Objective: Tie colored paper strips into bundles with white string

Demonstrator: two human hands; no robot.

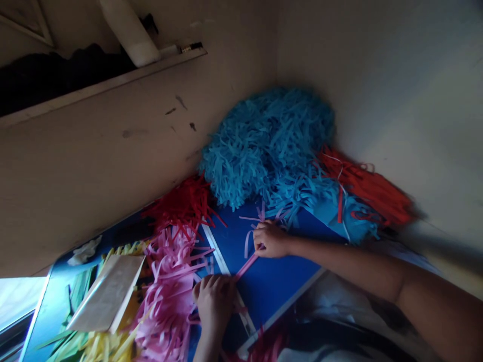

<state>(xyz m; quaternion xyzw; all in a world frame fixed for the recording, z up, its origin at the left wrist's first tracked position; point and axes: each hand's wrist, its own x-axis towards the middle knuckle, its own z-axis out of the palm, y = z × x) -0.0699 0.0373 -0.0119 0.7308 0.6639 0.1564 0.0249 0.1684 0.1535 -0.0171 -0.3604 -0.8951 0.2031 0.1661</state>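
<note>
A narrow pink fringed paper strip (246, 266), looking like a twisted tassel, runs slantwise between my two hands. My right hand (269, 239) is closed around its upper part, and loose thin ends fan out beyond the fingers. Lower down, my left hand (215, 296) is closed at the other end, with its fingertips partly hidden. Just left of that hand lies a heap of pink fringed paper (166, 291). Both hands are above a blue tabletop (283, 281) with a white line across it.
Blue fringed paper (271, 136) is piled in the corner, with orange-red fringe (370, 186) to its right and red fringe (181, 201) to its left. A brown paper packet (107, 291) rests on yellow fringe (105, 347). A shelf (113, 83) juts out at upper left.
</note>
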